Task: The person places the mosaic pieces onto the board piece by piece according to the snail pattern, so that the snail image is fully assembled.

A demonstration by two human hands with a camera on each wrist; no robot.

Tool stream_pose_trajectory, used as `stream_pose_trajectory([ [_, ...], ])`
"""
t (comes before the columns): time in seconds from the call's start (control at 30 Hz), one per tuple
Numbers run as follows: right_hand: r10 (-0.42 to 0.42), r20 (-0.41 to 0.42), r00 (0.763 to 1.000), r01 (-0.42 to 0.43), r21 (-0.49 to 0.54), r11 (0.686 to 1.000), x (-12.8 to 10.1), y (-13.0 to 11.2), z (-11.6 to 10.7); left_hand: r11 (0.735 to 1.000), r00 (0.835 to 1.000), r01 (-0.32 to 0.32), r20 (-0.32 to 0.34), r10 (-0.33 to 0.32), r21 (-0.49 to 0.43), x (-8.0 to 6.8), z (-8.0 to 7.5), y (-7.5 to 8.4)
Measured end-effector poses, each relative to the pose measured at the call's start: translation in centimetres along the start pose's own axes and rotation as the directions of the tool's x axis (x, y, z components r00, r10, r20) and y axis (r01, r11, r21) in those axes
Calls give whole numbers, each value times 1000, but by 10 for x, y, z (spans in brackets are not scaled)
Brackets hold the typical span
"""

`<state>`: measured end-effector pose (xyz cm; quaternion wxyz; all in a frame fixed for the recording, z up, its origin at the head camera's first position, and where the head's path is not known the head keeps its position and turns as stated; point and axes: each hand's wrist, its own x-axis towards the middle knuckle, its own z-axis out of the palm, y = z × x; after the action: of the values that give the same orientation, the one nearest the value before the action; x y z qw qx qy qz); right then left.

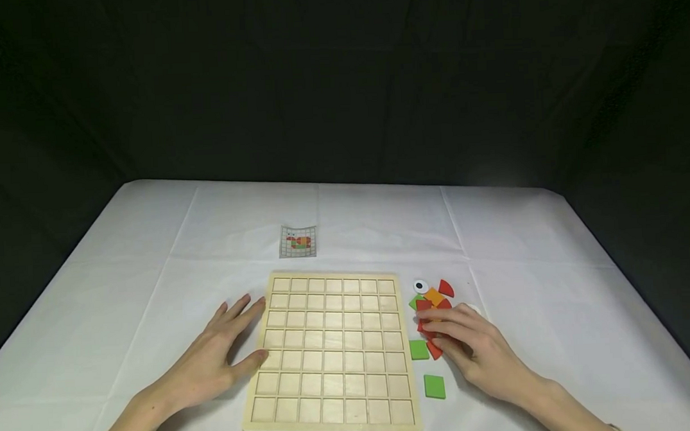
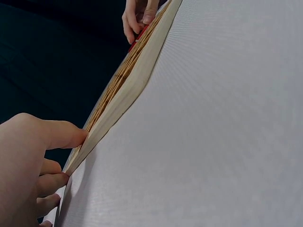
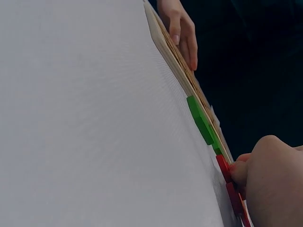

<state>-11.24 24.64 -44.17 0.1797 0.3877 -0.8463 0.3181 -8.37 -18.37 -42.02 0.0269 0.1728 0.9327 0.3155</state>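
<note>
A wooden grid board point(image 1: 333, 351) with bare square cells lies flat on the white tablecloth. My left hand point(image 1: 243, 332) rests flat on the cloth, fingers straight, with its thumb and fingertips against the board's left edge point(image 2: 132, 80). My right hand point(image 1: 434, 335) reaches into a small pile of coloured tiles right of the board and pinches a red tile point(image 1: 426, 331) between its fingertips and thumb. In the right wrist view a fingertip presses on that red tile point(image 3: 223, 168), just past two green tiles point(image 3: 199, 118).
Near the pile lie an eye disc point(image 1: 420, 285), an orange tile point(image 1: 434, 296), a red quarter-round point(image 1: 446, 288) and two green squares point(image 1: 419, 349) point(image 1: 435, 386). A small pattern card point(image 1: 298, 241) sits beyond the board. A dark curtain backs the table.
</note>
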Motion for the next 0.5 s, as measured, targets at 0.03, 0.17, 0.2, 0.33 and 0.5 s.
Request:
stream_pose_trajectory([
  [0.03, -13, -6, 1000, 13, 1, 1000, 1, 0, 0, 1000, 1000, -1, 0, 1, 0, 0, 0, 0],
  [0.17, -40, -22, 999, 40, 4, 999, 3, 1, 1, 1000, 1000, 1, -2, -1, -3, 0, 1, 0],
  [0.2, -45, -28, 999, 45, 4, 999, 4, 1, 2, 1000, 1000, 1, -3, -1, -2, 0, 1, -1],
  [0.33, -39, -38, 999, 39, 3, 999, 4, 3, 2, 1000, 1000, 4, -6, -4, 1, -1, 1, -1],
  [0.5, -24, -57, 998, 24, -1, 1000, 6, 1, 5, 1000, 1000, 1, -8, -1, 5, -1, 1, 0],
])
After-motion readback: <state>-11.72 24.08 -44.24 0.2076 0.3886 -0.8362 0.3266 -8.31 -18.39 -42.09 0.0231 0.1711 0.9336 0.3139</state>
